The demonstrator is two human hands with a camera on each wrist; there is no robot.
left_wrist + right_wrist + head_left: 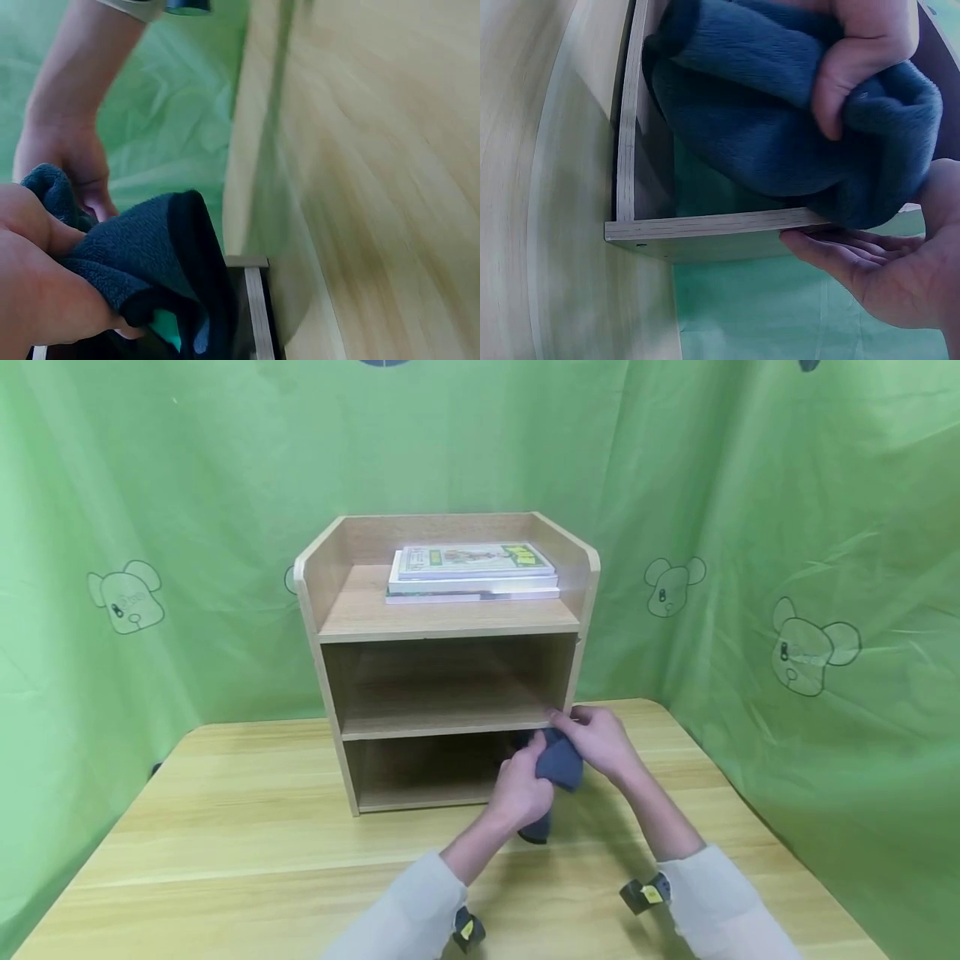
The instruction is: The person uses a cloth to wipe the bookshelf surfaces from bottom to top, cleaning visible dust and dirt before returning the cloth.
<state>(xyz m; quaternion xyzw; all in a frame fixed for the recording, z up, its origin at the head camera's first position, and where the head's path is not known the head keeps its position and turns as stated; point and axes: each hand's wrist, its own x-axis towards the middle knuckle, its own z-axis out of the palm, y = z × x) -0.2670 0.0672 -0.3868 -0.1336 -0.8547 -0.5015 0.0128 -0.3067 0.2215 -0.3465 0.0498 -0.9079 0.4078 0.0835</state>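
A dark blue cloth point(561, 766) with black edging is bunched in my left hand point(522, 787), at the right end of the lowest compartment of a small wooden shelf unit point(450, 633). Thumb and fingers pinch its folds, and one end hangs below the hand. In the right wrist view the cloth point(742, 112) lies over the front edge of the side panel point(720, 225). My right hand point(602, 745) holds that side panel, its fingers point(832, 259) along the outer face and the thumb at the front, beside the cloth.
Several books point(472, 578) lie stacked on the unit's top board. The unit stands on a light wooden table point(225, 852), with a green curtain point(465, 443) printed with bear heads behind and at both sides.
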